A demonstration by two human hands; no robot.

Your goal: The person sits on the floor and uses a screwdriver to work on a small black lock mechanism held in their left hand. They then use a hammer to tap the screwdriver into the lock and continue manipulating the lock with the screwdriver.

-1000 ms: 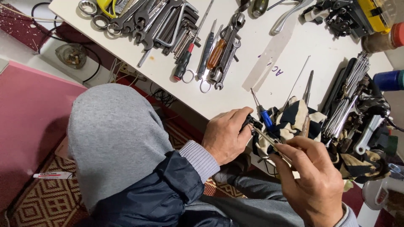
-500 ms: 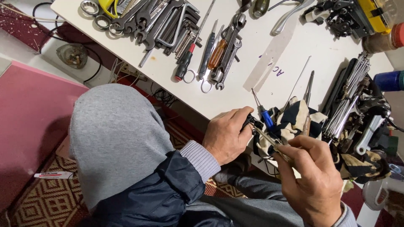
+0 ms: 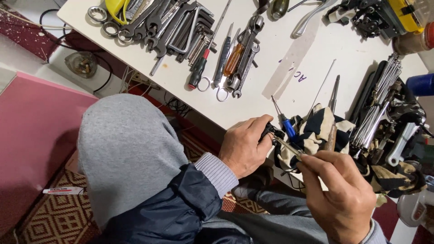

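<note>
We see a small dark part (image 3: pixel 270 132) held at the edge of the white surface (image 3: pixel 271 68), our left hand (image 3: pixel 246 144) closed around it. Our right hand (image 3: pixel 341 194) pinches a thin metal tool (image 3: pixel 289 147), tip at the part. The part looks rigid, light and easy to drop; the tool is best taken by its shaft. A blue-handled screwdriver (image 3: pixel 285 122) and striped cloth (image 3: pixel 316 131) lie just beside.

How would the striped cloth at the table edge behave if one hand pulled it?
The striped cloth lies crumpled in soft folds, so it would probably bunch and stretch rather than slide stiffly. A blue-handled screwdriver and a wooden-handled tool rest on it, so pulling might drag or roll them toward the edge.
</note>
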